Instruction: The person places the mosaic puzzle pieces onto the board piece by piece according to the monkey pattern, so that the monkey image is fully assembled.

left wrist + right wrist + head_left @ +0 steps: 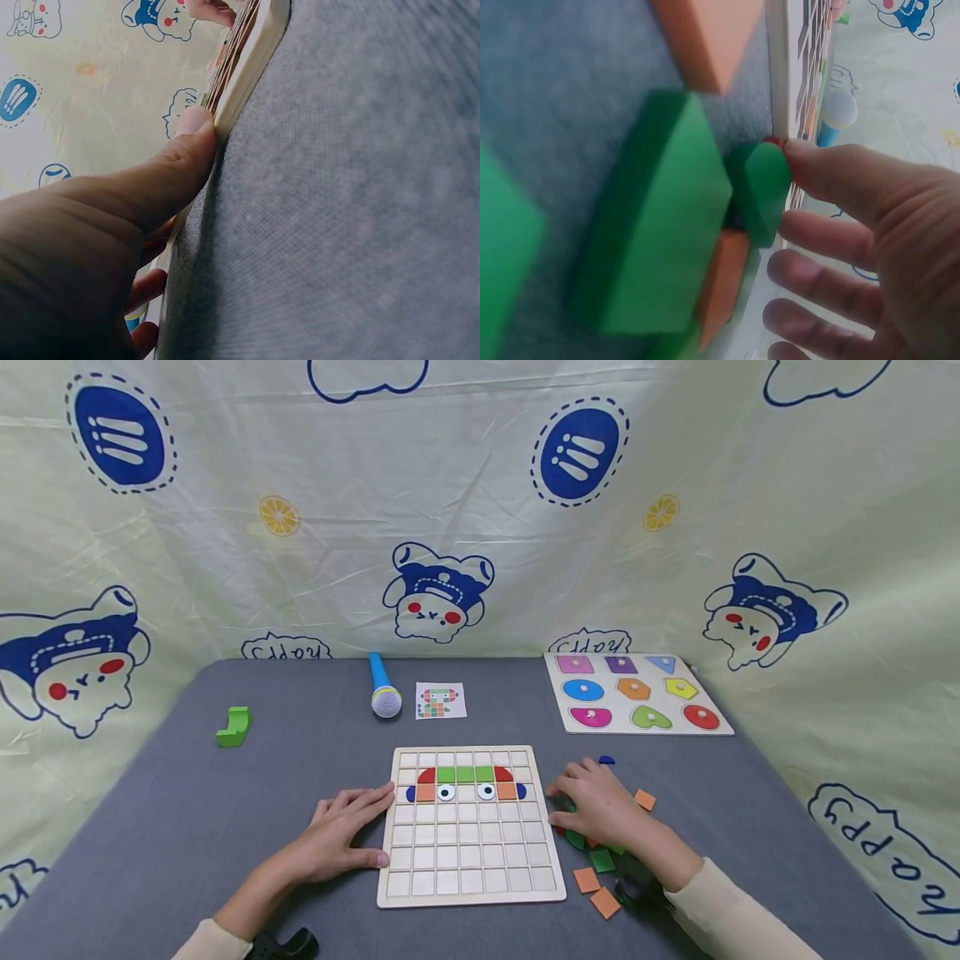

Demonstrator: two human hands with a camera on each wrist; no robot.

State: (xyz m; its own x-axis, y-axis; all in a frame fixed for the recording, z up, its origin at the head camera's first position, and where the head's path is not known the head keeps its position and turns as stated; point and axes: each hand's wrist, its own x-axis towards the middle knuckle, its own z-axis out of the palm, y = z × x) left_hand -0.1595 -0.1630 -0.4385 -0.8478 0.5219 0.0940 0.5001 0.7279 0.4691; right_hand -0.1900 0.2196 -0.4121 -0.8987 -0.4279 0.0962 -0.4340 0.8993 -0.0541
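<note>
A wooden grid board lies mid-table, with red, green, orange and blue pieces and two eye pieces in its upper rows. My left hand rests against the board's left edge, thumb and fingers spread; the left wrist view shows the thumb touching the rim. Beyond the right edge, my right hand reaches over a pile of loose pieces, partly hiding them. In the right wrist view its thumb tip is by a small red piece, beside a green piece. Its other fingers are apart and show nothing between them.
Orange squares and a green square lie right of the board. Farther back are a toy microphone, a picture card and a shape puzzle board. A green curved block stands at left.
</note>
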